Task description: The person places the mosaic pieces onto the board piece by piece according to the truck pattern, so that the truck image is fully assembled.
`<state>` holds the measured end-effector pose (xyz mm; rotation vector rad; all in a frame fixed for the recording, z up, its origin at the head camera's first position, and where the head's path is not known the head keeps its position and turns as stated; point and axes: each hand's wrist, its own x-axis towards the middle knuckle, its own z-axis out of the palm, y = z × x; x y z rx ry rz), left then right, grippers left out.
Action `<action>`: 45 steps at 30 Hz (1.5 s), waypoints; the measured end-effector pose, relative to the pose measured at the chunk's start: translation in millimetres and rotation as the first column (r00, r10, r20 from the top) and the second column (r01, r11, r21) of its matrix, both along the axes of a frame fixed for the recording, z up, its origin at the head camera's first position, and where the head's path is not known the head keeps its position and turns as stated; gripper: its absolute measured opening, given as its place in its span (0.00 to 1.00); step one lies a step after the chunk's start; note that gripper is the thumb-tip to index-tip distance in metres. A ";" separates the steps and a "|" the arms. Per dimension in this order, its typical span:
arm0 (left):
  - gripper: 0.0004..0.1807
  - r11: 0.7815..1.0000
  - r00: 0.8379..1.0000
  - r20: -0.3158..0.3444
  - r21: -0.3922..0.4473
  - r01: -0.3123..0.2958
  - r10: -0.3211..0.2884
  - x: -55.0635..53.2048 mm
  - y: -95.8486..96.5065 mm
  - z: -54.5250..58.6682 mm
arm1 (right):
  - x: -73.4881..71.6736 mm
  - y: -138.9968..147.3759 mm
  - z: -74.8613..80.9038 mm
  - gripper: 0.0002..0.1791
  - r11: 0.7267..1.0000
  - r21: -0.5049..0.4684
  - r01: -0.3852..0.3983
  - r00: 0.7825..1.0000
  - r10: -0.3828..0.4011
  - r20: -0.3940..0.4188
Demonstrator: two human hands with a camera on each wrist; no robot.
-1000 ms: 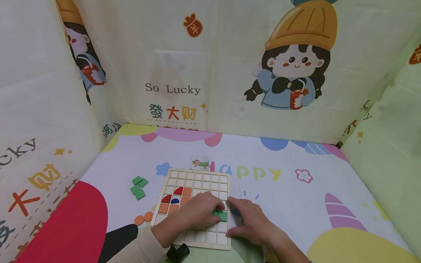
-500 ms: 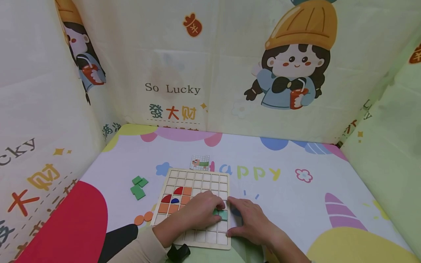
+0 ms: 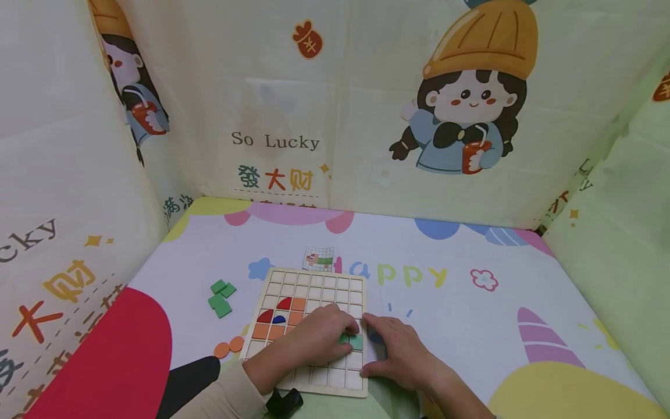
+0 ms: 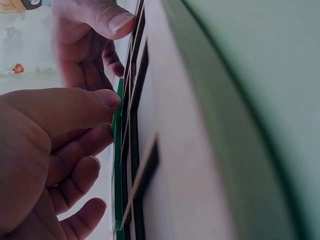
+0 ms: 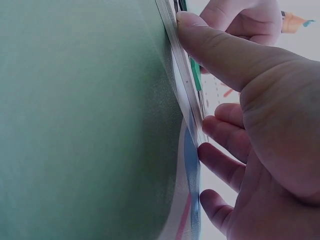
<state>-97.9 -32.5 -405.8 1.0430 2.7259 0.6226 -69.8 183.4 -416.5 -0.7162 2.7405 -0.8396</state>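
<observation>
A wooden grid board lies on the table, with orange squares, red quarter-round pieces and a blue half-round piece in its cells. My left hand reaches over it and pinches a green square tile at the right end of a row. More green shows under those fingers, mostly hidden. In the left wrist view, thumb and index finger meet at a green tile's edge. My right hand rests against the board's right edge, thumb and fingers extended and spread.
Several loose green squares lie left of the board, two orange discs nearer me. Behind the board stands a small pattern card. Printed cloth walls enclose the table at back and sides.
Both hands hold nearly the same place. The green tile at the row's right end has shifted very slightly and looks paler than a second ago.
</observation>
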 end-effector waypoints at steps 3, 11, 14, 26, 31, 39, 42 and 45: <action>0.12 1.000 1.000 0.009 0.006 0.001 -0.001 0.2 0.1 0.1 | 0.0 0.0 0.1 0.52 1.000 -0.001 0.002 1.000 -0.002 0.007; 0.14 0.999 0.994 0.109 0.051 -0.009 0.004 0.6 -2.9 -2.5 | -0.1 -1.0 0.2 0.52 1.000 0.003 0.012 1.000 -0.012 0.015; 0.15 0.998 0.992 0.125 0.059 -0.014 0.007 0.5 -4.3 -2.9 | 0.2 -1.3 -0.1 0.52 1.000 0.004 0.013 1.000 -0.013 0.016; 0.17 0.987 0.987 0.152 0.157 0.024 -0.048 1.5 -22.6 11.9 | 0.3 -1.0 -1.9 0.52 1.000 0.012 0.010 1.000 -0.010 0.002; 0.20 0.989 0.990 0.140 0.147 -0.013 -0.008 3.2 -37.2 17.8 | 0.7 -0.6 -2.6 0.52 1.000 0.016 0.007 1.000 -0.006 -0.010; 0.20 0.985 0.993 0.111 0.163 -0.049 0.031 1.6 -65.1 17.6 | 0.8 -1.0 -1.8 0.51 1.000 0.014 0.004 1.000 -0.003 -0.028; 0.19 0.984 0.995 0.088 0.164 -0.068 0.054 1.3 -73.0 17.3 | 0.9 -1.1 -1.8 0.51 1.000 0.018 0.003 1.000 -0.002 -0.031; 0.19 0.981 0.993 0.084 0.166 -0.095 0.082 2.1 -79.4 18.2 | 0.6 -1.1 -2.1 0.51 1.000 0.018 0.003 1.000 -0.003 -0.025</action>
